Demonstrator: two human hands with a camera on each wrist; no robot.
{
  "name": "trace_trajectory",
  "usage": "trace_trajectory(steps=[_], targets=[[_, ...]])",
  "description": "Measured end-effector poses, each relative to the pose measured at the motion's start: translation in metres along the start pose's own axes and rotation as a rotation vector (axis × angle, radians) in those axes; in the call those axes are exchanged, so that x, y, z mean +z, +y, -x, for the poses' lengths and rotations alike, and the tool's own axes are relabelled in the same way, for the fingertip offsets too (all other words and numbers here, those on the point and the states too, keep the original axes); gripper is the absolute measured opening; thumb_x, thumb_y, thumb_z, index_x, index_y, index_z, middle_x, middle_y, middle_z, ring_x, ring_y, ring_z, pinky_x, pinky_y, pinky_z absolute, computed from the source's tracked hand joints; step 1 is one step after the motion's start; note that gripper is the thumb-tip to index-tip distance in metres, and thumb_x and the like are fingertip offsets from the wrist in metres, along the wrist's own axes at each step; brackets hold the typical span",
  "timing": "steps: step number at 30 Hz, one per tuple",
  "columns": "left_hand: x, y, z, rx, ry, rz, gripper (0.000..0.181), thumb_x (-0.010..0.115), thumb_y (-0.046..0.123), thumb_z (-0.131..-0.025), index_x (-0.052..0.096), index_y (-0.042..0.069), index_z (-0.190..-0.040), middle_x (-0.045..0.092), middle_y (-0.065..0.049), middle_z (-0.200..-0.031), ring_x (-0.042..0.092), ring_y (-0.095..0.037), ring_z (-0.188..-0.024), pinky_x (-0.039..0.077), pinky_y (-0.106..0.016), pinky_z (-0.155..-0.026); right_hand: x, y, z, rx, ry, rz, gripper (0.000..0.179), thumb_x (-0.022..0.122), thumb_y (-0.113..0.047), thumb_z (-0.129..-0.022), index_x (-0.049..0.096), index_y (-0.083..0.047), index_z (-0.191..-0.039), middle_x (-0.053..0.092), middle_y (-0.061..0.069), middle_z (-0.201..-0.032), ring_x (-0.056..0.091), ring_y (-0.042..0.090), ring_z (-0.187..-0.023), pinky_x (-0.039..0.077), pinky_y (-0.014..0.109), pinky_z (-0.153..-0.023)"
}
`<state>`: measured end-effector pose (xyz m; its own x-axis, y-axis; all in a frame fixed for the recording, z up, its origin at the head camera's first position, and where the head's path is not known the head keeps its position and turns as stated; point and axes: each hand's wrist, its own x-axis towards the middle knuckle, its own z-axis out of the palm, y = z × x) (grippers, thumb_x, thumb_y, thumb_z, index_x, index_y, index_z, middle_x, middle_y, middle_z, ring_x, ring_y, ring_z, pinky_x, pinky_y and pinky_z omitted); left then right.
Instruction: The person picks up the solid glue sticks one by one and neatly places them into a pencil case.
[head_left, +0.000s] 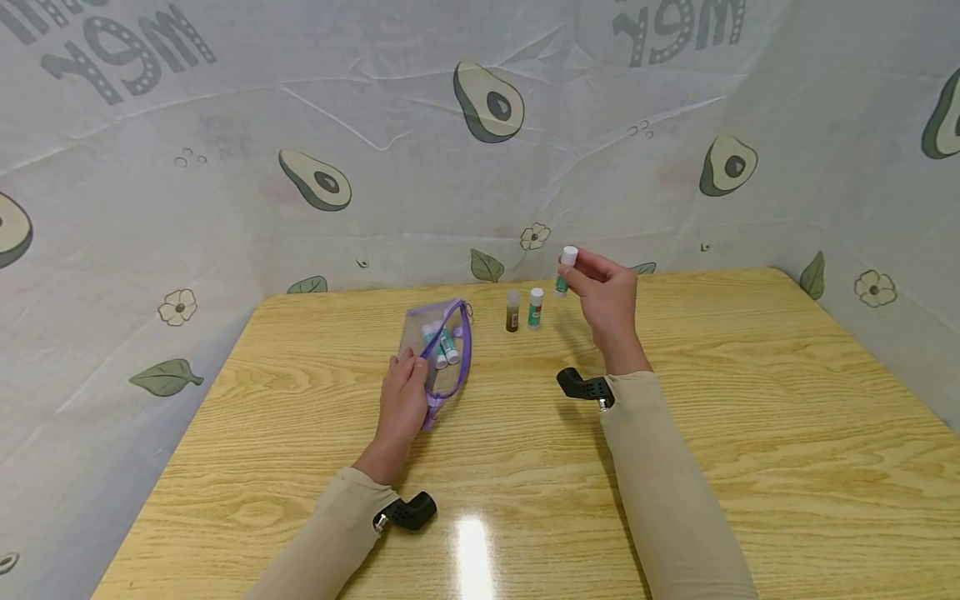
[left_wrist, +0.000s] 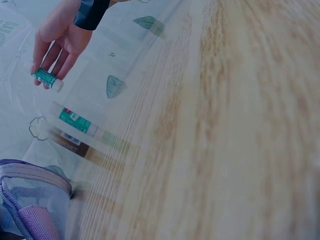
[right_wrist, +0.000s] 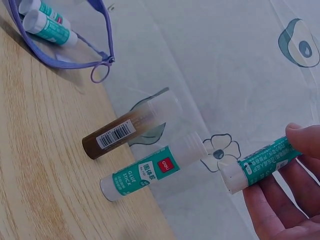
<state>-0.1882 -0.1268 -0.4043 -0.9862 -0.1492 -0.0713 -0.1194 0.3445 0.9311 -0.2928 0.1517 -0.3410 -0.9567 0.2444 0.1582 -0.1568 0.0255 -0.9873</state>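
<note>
My right hand (head_left: 609, 302) pinches a glue stick (right_wrist: 267, 162) between thumb and fingers, holding it roughly upright above the table's far edge. It has a green label, a white base and a white cap. Left of it stand a second green-labelled glue stick (right_wrist: 146, 172) and a brown glue stick (right_wrist: 122, 131) with a translucent top and a barcode, side by side. My left hand (head_left: 403, 396) holds the near left side of a mesh pouch (head_left: 467, 354) with purple trim. Inside the open pouch lie two green-and-white glue sticks (head_left: 442, 346). The left fingertips are partly hidden against the mesh.
The wood-grain table (head_left: 487, 467) stretches toward me and to both sides. Behind it hangs a pale cloth (head_left: 405, 208) printed with avocados, leaves and flowers. A black wrist device (head_left: 408, 511) sits at the left cuff, another black device (head_left: 581, 385) at the right.
</note>
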Motion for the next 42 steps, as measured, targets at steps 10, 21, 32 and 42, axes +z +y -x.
trace_trajectory(steps=[10, 21, 32, 42], targets=[[0.001, 0.001, 0.0, -0.004, 0.001, -0.007, 0.043, 0.032, 0.03, -0.116, 0.06, -0.002, -0.109, 0.025, -0.018, -0.176, 0.002, -0.043, -0.167, 0.001, -0.068, -0.132, 0.003, -0.002, 0.0, -0.014, -0.011, -0.009, 0.042, 0.077, -0.012, -0.098, 0.07, -0.005, -0.139, 0.074, 0.016, -0.134, 0.074, 0.002, -0.1, 0.061, 0.022, -0.097], [0.002, -0.001, -0.001, -0.002, 0.005, -0.002, 0.043, 0.033, 0.031, -0.116, 0.059, -0.001, -0.107, 0.025, -0.018, -0.176, 0.002, -0.042, -0.167, 0.001, -0.068, -0.133, 0.009, -0.008, 0.003, -0.033, -0.03, -0.001, 0.04, 0.076, -0.014, -0.099, 0.071, -0.005, -0.138, 0.076, 0.007, -0.124, 0.074, 0.002, -0.1, 0.061, 0.02, -0.095], [0.002, -0.001, 0.0, 0.013, 0.007, 0.014, 0.041, 0.033, 0.03, -0.116, 0.055, 0.0, -0.098, 0.025, -0.018, -0.176, 0.001, -0.042, -0.167, 0.0, -0.069, -0.132, 0.017, -0.009, 0.007, -0.042, -0.062, 0.023, 0.037, 0.076, -0.015, -0.099, 0.073, -0.005, -0.135, 0.076, 0.011, -0.128, 0.071, 0.006, -0.105, 0.058, 0.017, -0.091], [0.001, -0.001, 0.001, -0.005, 0.005, 0.017, 0.049, 0.033, 0.031, -0.116, 0.064, -0.002, -0.135, 0.024, -0.017, -0.177, 0.001, -0.041, -0.167, 0.0, -0.067, -0.133, 0.029, -0.01, 0.011, -0.06, -0.11, 0.051, 0.04, 0.075, -0.015, -0.1, 0.07, -0.003, -0.138, 0.072, 0.019, -0.134, 0.07, 0.006, -0.105, 0.057, 0.018, -0.091]])
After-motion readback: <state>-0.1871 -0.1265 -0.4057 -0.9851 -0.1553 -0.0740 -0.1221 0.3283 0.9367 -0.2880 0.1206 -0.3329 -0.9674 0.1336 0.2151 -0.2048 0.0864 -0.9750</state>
